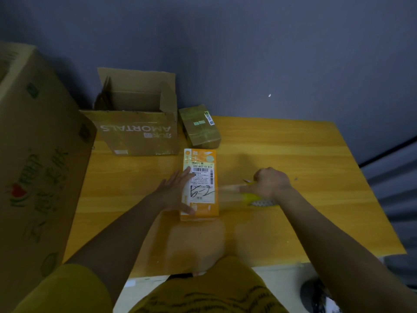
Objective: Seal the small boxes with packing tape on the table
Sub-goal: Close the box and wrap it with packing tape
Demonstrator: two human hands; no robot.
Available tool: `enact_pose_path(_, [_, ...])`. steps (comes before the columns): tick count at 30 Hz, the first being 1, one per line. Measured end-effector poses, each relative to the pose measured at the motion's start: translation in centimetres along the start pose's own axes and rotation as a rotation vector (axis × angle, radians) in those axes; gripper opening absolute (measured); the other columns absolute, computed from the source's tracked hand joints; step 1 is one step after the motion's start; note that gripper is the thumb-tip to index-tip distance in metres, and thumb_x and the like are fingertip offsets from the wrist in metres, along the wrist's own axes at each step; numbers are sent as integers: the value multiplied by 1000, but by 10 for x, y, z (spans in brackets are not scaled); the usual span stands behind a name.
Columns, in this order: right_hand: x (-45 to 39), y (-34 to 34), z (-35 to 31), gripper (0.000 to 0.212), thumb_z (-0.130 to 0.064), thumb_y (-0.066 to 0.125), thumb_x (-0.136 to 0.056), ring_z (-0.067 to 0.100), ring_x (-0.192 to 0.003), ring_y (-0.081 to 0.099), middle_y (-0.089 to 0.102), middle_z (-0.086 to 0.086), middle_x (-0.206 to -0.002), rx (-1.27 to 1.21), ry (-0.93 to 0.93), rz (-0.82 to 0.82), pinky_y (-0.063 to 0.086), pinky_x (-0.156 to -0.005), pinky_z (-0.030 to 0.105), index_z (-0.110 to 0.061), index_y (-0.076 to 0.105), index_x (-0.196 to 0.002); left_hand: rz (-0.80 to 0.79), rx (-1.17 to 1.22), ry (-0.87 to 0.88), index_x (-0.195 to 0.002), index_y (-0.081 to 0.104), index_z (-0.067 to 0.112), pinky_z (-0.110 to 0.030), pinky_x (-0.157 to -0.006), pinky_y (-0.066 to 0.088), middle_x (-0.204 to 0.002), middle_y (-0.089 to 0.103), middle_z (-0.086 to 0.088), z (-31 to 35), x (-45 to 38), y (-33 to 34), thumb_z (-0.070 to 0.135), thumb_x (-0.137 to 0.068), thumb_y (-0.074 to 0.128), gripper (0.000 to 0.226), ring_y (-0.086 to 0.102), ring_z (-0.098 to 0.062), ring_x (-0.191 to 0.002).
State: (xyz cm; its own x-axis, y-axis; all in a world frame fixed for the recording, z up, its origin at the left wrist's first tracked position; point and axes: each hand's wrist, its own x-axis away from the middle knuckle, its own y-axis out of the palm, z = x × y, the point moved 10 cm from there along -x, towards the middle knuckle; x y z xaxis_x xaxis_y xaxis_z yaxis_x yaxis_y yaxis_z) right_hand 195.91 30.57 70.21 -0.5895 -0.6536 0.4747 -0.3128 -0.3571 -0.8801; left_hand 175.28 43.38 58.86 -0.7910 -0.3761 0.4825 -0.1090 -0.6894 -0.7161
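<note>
A small orange box (204,159) with a white shipping label lies in the middle of the wooden table (293,154). My left hand (174,190) lies flat on the box's left side, fingers straight. To the right of the box my right hand (270,182) grips a yellow tape dispenser (255,198). A blurred strip of clear tape (228,192) stretches from the dispenser to the box's right edge. A second small brown box (200,126), wrapped in tape, sits just behind the orange one.
An open cardboard box (137,132) printed "AMORTALS" stands at the back left of the table. A large printed carton (33,154) rises along the table's left side. A grey wall is behind.
</note>
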Motion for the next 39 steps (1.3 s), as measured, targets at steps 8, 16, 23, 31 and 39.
enact_pose_path(8, [-12, 26, 3, 74, -84, 49, -72, 26, -101, 62, 65, 8, -106, 88, -26, 12, 42, -71, 30, -14, 62, -93, -19, 32, 11, -152, -7, 30, -51, -118, 13, -155, -26, 16, 2, -1, 2, 55, -62, 82, 129, -15, -20, -147])
enact_pose_path(16, [-23, 40, -1, 82, -83, 51, -73, 25, -108, 62, 63, 8, -116, 136, 1, 19, 43, -74, 30, -12, 62, -112, -8, 52, 16, -152, -7, 30, -50, -118, 11, -156, -25, 15, 0, -2, 4, 53, -61, 83, 130, -14, -21, -147])
enact_pose_path(23, [-27, 51, -16, 72, -75, 48, -82, 21, -115, 59, 62, 4, -122, 241, -31, 24, 44, -89, 32, -16, 59, -121, -29, 31, 2, -152, -6, 29, -50, -118, 11, -157, -23, 14, -1, -2, 7, 60, -60, 81, 130, -12, -23, -147])
enact_pose_path(31, [-31, 71, -36, 63, -67, 42, -90, 23, -117, 56, 61, 4, -122, 288, -71, -27, 34, -100, 40, -16, 58, -122, 338, -91, -107, -152, 16, 29, -54, -115, -7, -161, -3, 12, 15, 15, -1, 64, -92, -1, 71, -9, -18, -148])
enact_pose_path(39, [-35, 72, -34, 59, -67, 42, -90, 21, -107, 61, 64, 3, -110, 253, -86, -38, 39, -89, 34, -16, 61, -114, 517, -348, -207, -148, 31, 6, -52, -116, 11, -156, 23, -17, 50, 4, -4, 30, -91, 33, 61, 18, -36, -145])
